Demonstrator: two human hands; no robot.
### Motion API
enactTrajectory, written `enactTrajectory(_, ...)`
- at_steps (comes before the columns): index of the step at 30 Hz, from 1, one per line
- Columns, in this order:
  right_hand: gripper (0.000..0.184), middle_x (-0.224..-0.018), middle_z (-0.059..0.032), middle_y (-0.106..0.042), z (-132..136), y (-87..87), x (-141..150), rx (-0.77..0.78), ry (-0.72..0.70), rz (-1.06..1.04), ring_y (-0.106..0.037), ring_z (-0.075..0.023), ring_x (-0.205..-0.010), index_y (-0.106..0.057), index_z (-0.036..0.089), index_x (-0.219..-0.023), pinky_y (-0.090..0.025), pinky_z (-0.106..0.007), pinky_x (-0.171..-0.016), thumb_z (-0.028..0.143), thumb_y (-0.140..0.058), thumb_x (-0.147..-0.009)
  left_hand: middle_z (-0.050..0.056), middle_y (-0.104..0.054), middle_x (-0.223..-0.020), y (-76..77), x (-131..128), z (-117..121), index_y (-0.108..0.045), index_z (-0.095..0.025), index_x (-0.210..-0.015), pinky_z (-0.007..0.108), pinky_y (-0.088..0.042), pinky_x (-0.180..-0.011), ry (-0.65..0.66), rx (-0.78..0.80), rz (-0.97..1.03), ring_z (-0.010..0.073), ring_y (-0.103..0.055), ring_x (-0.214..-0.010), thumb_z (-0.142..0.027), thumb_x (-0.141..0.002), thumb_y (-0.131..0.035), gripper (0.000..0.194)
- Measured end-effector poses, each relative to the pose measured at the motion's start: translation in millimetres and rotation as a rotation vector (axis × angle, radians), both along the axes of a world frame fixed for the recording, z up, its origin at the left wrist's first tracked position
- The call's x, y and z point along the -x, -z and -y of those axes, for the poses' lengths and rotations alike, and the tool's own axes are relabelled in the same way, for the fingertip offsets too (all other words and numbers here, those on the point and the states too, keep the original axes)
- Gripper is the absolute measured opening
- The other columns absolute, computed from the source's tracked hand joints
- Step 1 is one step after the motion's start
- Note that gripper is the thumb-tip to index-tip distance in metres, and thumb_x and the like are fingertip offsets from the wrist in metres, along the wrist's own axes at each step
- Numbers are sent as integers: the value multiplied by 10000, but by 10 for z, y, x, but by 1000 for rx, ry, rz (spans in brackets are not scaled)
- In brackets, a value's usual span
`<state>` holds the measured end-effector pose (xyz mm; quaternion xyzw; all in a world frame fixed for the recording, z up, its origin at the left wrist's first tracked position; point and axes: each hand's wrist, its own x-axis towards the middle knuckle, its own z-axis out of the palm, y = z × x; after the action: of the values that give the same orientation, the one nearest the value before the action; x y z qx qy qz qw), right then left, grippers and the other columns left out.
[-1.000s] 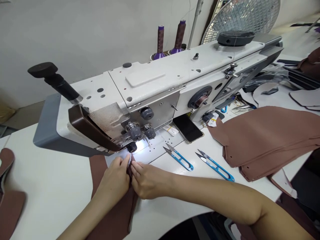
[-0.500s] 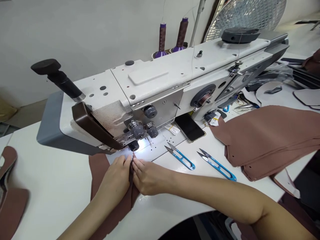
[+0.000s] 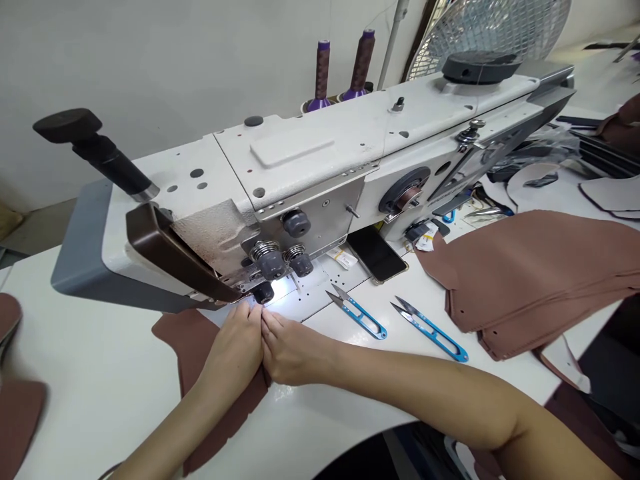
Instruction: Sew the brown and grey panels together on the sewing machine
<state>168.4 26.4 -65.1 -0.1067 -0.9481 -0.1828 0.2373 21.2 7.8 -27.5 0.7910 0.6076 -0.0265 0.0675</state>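
A brown leather-like piece (image 3: 187,340) lies under both hands at the head of a white sewing machine (image 3: 295,150). My left hand (image 3: 243,343) is closed on it, its fingertips close to the lit needle area. Pressed against it from the right, my right hand (image 3: 293,350) pinches the same piece. The needle and presser foot are mostly hidden behind the machine's dark knobs and my fingers. To the right of my hands lie two blue-handled thread snips (image 3: 361,313), the farther pair (image 3: 434,333) by the forearm.
A stack of brown cut pieces (image 3: 545,273) covers the table's right side. A black phone (image 3: 377,255) lies under the machine arm. Two brown thread spools (image 3: 323,70) and a fan (image 3: 493,33) stand behind. More brown pieces (image 3: 23,427) sit at the left edge.
The brown piece has moved forward toward the needle, with more of it showing at the left beyond my left hand. Both hands stay close together. The view has shifted slightly.
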Motion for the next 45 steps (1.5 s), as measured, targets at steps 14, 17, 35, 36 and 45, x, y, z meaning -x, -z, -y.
enactTrajectory(14,271,-944,-340,-663,238,-15,-25,-1,-8,-49,-690,-376,-902,-623,-121,-974,-569,-518,-749,33,-458,-824,68,-528,-892,-15,188,94,-617,-119,-1020,355,-456,-775,0,26,194,207,-482,-838,-107,-914,-323,312)
enactTrajectory(17,250,-918,-331,-670,258,-5,-12,29,12,-111,-694,-379,-882,-633,-105,-936,-582,-515,-727,24,-462,-808,71,-523,-904,-56,145,66,-610,-122,-963,363,-456,-779,5,33,207,208,-475,-842,-75,-893,-328,295)
enactTrajectory(35,236,-979,-318,-667,238,50,6,99,2,-201,-689,-340,-919,-635,-62,-928,-558,-488,-822,41,-450,-824,96,-613,-924,37,215,-26,-607,-143,-1017,368,-466,-741,143,-103,25,233,-550,-815,-68,-853,-378,291)
enactTrajectory(36,234,-995,-320,-662,231,55,7,115,-1,-204,-685,-337,-936,-631,-60,-939,-554,-485,-837,44,-451,-832,101,-615,-933,44,223,-34,-601,-140,-1044,368,-467,-739,156,-111,25,238,-555,-827,-69,-843,-393,297)
enactTrajectory(45,287,-1113,-296,-636,153,88,39,183,6,-150,-625,-314,-1091,-607,-58,-1060,-465,-483,-1008,72,-420,-884,108,-615,-825,122,340,-122,-617,-134,-997,362,-448,-644,253,-116,-105,261,-577,-752,-68,-835,-392,285)
